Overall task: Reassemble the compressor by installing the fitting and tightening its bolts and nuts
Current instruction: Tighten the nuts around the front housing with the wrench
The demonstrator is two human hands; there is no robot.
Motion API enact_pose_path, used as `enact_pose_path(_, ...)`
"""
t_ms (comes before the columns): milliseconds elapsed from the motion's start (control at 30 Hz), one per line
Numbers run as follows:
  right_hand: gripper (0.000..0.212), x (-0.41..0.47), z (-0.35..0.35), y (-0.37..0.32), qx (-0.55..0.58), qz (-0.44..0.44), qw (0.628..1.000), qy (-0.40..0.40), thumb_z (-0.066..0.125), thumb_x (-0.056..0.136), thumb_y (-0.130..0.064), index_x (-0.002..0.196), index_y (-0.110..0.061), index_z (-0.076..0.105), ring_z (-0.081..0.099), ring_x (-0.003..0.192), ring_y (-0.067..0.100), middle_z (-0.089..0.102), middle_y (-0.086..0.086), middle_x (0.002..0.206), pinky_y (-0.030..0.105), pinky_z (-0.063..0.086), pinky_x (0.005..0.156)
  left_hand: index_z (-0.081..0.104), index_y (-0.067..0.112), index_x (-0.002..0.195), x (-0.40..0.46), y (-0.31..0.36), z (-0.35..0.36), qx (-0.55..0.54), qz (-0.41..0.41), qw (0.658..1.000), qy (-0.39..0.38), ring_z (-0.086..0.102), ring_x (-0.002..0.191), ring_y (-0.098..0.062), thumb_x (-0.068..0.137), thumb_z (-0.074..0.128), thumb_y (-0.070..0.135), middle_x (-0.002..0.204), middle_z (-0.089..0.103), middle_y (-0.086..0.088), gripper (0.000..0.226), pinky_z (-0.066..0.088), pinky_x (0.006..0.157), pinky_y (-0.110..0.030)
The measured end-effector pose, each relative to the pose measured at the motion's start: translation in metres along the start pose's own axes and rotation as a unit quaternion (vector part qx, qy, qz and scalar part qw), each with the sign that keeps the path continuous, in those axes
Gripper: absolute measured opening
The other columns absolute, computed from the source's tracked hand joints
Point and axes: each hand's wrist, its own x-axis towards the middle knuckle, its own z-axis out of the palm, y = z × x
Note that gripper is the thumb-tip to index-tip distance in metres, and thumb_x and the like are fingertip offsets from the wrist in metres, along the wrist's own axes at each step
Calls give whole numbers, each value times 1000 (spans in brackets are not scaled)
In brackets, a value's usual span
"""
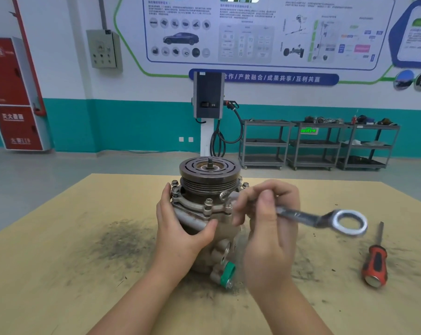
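Grey cast metal makes up the compressor (204,228), which stands upright near the middle of the tan tabletop (59,250), its grooved pulley (209,176) on top with a threaded shaft sticking up from the centre. Below the pulley a flange ring (199,205) carries several bolts, and one flange bolt (208,205) faces the camera. At the near lower side of the body, a port fitting carries a green cap (228,274).

On the left side of the body, the left hand (180,228) wraps the housing, thumb laid across the near face and fingers curled round the far left side by the flange. The right hand (267,213) sits just right of the compressor, fingers curled around the shank of a combination wrench (308,217). The wrench's ring end (349,222) points out to the right, clear of the table, while its other end reaches toward the flange beneath the pulley; whether it sits on a bolt cannot be told, since the fingers hide it.

Dark filings are smeared across the tabletop on both sides. Lying well to the right is a screwdriver (374,264) with a red and black handle, blade pointing away.
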Motion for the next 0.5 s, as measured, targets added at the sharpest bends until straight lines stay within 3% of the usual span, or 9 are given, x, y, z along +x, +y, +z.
enact_pose_path(200,22,18,-15,7,114,173,971,121,31,105,-13,87,-10,44,43,47,18,55,2,60,24,40,49,16,40,142,-1,4,-1,5,-11,1000,4,23,113,36,54,69,60,123,24,46,105,21,85,12)
enact_pose_path(333,22,31,-24,13,218,283,921,157,32,103,-10,85,-10,44,37,40,16,48,4,54,22,34,42,17,31,151,0,-1,-2,12,-16,1000,-5,24,116,34,55,70,60,116,21,59,113,23,85,12)
enact_pose_path(433,19,34,-29,18,279,351,878,167,34,100,-11,83,-11,43,33,39,14,43,2,54,22,30,40,17,32,151,0,0,-2,10,-14,1000,-5,25,117,33,55,70,60,115,22,61,112,23,84,12)
enact_pose_path(500,19,35,-31,21,281,369,869,170,34,100,-11,83,-12,42,31,38,13,42,0,53,22,29,39,19,35,149,0,-1,-2,6,-12,1000,-3,26,118,31,56,71,60,118,24,57,109,24,85,11)
